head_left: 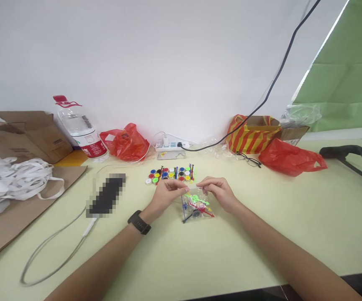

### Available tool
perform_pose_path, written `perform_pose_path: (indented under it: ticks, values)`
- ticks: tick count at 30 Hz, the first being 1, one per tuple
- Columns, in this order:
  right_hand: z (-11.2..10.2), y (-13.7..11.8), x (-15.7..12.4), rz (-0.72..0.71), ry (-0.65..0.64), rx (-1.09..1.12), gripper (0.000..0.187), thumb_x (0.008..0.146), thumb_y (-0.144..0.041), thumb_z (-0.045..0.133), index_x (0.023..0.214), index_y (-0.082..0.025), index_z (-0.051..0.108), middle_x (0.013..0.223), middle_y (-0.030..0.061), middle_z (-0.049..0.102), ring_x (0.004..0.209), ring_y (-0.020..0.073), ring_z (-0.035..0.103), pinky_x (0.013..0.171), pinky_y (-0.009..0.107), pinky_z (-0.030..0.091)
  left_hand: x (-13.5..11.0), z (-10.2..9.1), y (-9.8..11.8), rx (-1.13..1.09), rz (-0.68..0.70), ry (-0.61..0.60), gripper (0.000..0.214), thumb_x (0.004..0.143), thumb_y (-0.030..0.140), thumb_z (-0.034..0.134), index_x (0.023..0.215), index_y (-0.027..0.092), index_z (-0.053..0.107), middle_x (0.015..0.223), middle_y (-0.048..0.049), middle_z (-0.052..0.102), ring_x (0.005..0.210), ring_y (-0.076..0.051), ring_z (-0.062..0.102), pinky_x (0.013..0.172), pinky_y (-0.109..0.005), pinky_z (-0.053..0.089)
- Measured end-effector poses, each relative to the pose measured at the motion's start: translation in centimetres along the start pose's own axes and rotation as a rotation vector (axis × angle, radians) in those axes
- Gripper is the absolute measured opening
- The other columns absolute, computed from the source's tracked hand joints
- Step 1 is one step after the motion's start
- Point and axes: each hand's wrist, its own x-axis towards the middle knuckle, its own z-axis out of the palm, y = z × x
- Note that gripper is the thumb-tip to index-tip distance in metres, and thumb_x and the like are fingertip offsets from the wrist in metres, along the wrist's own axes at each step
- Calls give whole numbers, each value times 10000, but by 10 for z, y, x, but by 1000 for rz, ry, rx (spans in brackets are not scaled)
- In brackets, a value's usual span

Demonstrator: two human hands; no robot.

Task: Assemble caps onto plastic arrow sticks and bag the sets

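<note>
Clock places were read from a clear bag (196,207) in the middle, with twelve o'clock toward the wall (181,62). Farthest left, at nine o'clock, white strapped bags (17,179) were heaped on a cardboard sheet (17,221). A large bottle (89,140) stood tilted at ten, well apart from the hands. Nearer, around nine, a blurred-out dark thing (107,196) lay with a pale cable (90,225) at its near end. A red plastic bag (126,144) sat between ten and eleven.

The left hand (165,194), a dark watch (139,222) on its wrist, was at ten, its thumb and fingertips pinching the clear bag's upper left edge. Coloured discs and sticks (170,172) lay in groups at eleven on the tabletop (215,259), just beyond that hand. The clear bag lay between and slightly below the hands, bright plastic pieces (201,205) showing through it.

The right hand (221,194), at two, pinched its upper right edge with thumb and bent fingers. Glasses (250,159) lay between one and two, and another red bag (290,159) at two.
</note>
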Motion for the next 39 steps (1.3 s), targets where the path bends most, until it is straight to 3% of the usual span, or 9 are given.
perform_pose_path:
  ticks: [3, 7, 12, 22, 28, 31, 39]
  values:
    - [5, -6, -2, 29, -9, -78, 246, 852, -365, 710, 1011, -207, 811, 845, 42, 707, 715, 169, 594, 652, 293, 482, -2, 4, 4, 8, 34, -4, 268, 703, 327, 904, 882, 160, 797, 889, -83, 789, 805, -197, 723, 758, -296, 593]
    - [12, -12, -2, 29, -55, -181, 298, 873, -462, 725, 870, -168, 774, 770, 32, 703, 673, 158, 580, 630, 278, 460, -3, 8, 7, 79, 94, -46, 317, 776, 352, 854, 1030, 170, 801, 954, -96, 792, 874, -215, 727, 804, -311, 593]
    - [8, -17, -2, -39, -50, -313, 297, 901, -452, 701, 858, -168, 778, 787, 43, 726, 716, 172, 613, 659, 279, 472, -2, 7, 7, 144, 87, -157, 265, 873, 413, 757, 883, 155, 818, 867, -82, 792, 791, -201, 707, 730, -286, 558]
    - [-18, -32, 1, -9, -205, -421, 318, 882, -479, 723, 816, -178, 799, 765, 55, 735, 688, 186, 608, 637, 305, 472, -5, 9, 13, 137, 54, -165, 287, 826, 424, 803, 757, 146, 792, 746, -70, 759, 685, -174, 658, 641, -266, 513]
    - [-13, -38, -2, -35, -275, -449, 282, 901, -455, 711, 890, -189, 802, 849, 70, 730, 740, 189, 625, 661, 308, 472, -9, 14, 13, 138, 63, -230, 301, 857, 434, 772, 795, 139, 770, 741, -66, 740, 676, -159, 645, 638, -257, 504]
    - [-9, -36, -3, -8, -306, -437, 283, 910, -449, 703, 843, -186, 785, 797, 54, 715, 712, 177, 610, 654, 299, 466, -11, 15, 12, 154, 62, -226, 305, 859, 437, 766, 800, 138, 774, 777, -77, 753, 702, -169, 657, 656, -264, 509]
    - [-15, -37, -3, -58, -290, -484, 311, 894, -479, 724, 818, -190, 811, 755, 47, 654, 660, 158, 555, 599, 289, 422, -10, 13, 12, 232, 61, -284, 304, 863, 442, 760, 805, 145, 795, 773, -70, 759, 694, -169, 639, 666, -272, 489]
